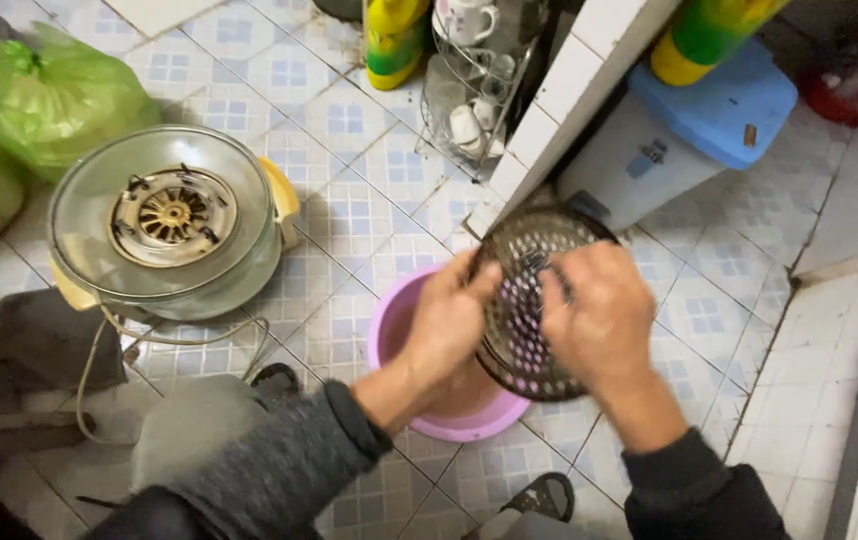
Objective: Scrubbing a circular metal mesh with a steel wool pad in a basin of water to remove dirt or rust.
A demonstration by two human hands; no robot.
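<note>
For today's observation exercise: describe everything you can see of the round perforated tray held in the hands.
The round perforated tray is dark, metal-looking, dotted with small holes inside a raised rim. It is tilted on edge above the pink basin, whose colour shows through the holes. The left hand grips its left rim; the right hand presses on its face.

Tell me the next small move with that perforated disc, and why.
Probably turn the dark perforated disc a little in the left hand so the right hand can rub a fresh patch; both already grip it above the pink basin.
</note>
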